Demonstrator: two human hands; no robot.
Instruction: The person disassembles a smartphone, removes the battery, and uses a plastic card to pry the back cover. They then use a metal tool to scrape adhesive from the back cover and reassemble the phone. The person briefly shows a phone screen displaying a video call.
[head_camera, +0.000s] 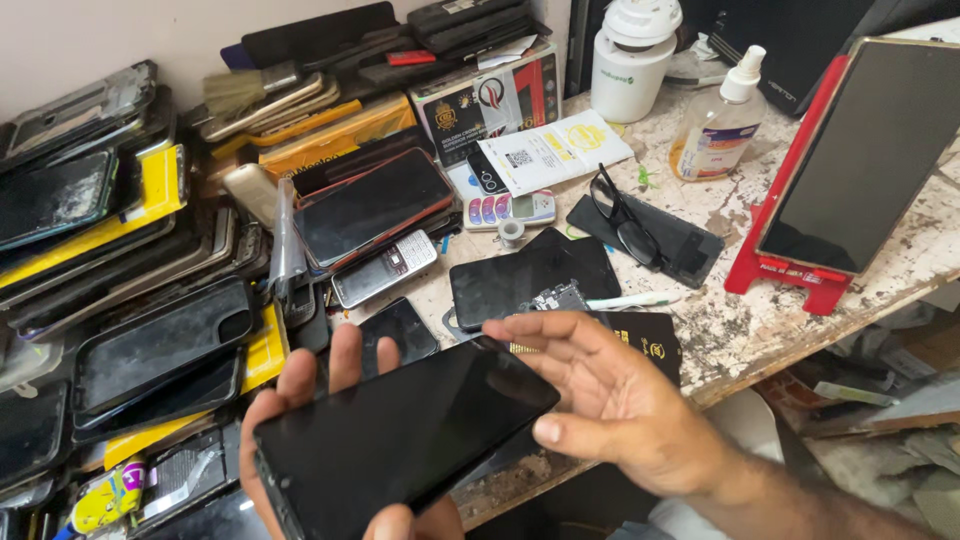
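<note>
My left hand (320, 400) holds a black smartphone (400, 435) from below, screen up, fingers showing past its far edge and thumb at its near edge. My right hand (610, 395) is spread open beside the phone's right corner, with the thumb near that edge and the fingers over the worn white workbench (740, 330). Just beyond my hands lie more dark phones (520, 275), a small circuit board (555, 297) and a white pen (630, 300).
Heaps of phones, screens and cases (150, 300) fill the left side. A keypad phone (385, 268), black glasses (625, 225), a spray bottle (720, 120), a white jar (630, 60) and a tablet on a red stand (850, 160) stand further back. The bench edge drops off at right.
</note>
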